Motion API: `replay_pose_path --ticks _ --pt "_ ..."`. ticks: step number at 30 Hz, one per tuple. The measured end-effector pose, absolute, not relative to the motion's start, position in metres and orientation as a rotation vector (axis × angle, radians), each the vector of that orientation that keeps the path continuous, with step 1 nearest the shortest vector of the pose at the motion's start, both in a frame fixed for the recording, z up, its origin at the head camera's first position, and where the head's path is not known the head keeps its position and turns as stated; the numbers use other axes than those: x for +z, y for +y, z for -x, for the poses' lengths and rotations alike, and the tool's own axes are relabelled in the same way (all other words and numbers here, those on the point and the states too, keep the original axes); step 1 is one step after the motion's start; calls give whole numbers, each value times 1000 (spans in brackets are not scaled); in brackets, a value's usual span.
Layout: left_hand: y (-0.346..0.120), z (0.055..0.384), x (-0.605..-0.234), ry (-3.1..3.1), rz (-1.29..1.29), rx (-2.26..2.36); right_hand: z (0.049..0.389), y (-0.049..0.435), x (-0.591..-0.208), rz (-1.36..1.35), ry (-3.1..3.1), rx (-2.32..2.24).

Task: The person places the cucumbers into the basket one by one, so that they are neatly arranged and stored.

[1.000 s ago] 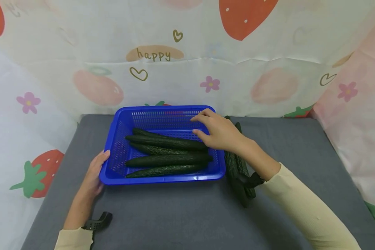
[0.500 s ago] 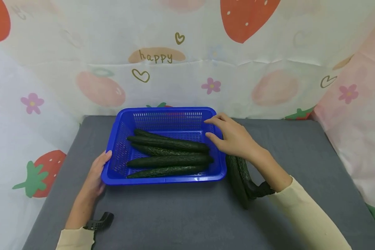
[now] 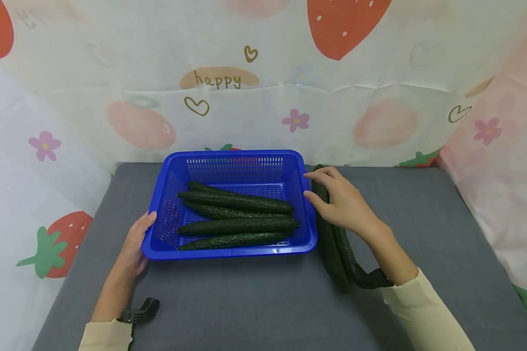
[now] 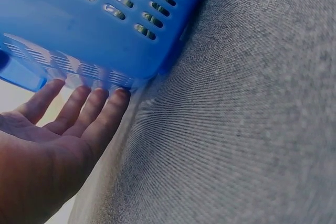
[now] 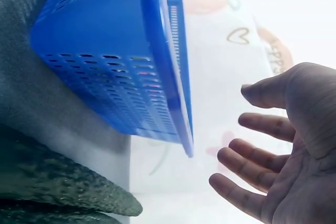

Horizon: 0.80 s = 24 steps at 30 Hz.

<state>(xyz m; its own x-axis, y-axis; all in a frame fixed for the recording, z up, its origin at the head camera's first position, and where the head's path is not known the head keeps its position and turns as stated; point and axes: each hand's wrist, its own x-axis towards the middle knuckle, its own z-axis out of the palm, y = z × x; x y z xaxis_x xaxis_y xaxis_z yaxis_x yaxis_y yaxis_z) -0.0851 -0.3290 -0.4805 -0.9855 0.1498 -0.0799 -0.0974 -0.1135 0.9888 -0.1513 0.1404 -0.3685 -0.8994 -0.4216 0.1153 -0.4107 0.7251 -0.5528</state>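
Note:
A blue plastic basket (image 3: 228, 252) with slotted walls holds several dark green cucumbers (image 3: 237, 225). My left hand (image 3: 133, 241) is at its left side in the head view. In the left wrist view its extended fingers (image 4: 105, 121) touch the basket's outer wall. My right hand (image 3: 344, 202) is just off the basket's right rim, fingers loosely spread with nothing between them. Below it, two more cucumbers (image 3: 331, 248) lie side by side along the right of the basket, partly hidden by that hand and wrist. The right wrist view shows their ends (image 5: 115, 198) on the cloth.
Grey cloth (image 3: 246, 302) covers the table. Behind it hangs a pale curtain (image 3: 246, 122) printed with strawberries, hearts and flowers, which continues along both sides. Each wrist wears a black strap mount (image 3: 140, 310).
My right hand has moved right, from over the basket's right end to above the loose cucumbers beside it. The left hand, the basket and its cucumbers stay in place.

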Motion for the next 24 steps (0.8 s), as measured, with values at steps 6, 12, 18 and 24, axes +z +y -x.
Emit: replay_pose_path --ticks 6,12,18,24 --pt "-329 85 -481 2008 -47 2205 145 150 -379 666 2916 -962" --pt "-329 85 -482 2000 -49 2221 140 161 -390 608 2904 -1031" --pt "-328 85 -483 1999 -41 2231 133 168 -402 568 2911 -1056" --pt "-329 84 -482 1975 -28 2254 125 173 -411 512 2913 -1076"
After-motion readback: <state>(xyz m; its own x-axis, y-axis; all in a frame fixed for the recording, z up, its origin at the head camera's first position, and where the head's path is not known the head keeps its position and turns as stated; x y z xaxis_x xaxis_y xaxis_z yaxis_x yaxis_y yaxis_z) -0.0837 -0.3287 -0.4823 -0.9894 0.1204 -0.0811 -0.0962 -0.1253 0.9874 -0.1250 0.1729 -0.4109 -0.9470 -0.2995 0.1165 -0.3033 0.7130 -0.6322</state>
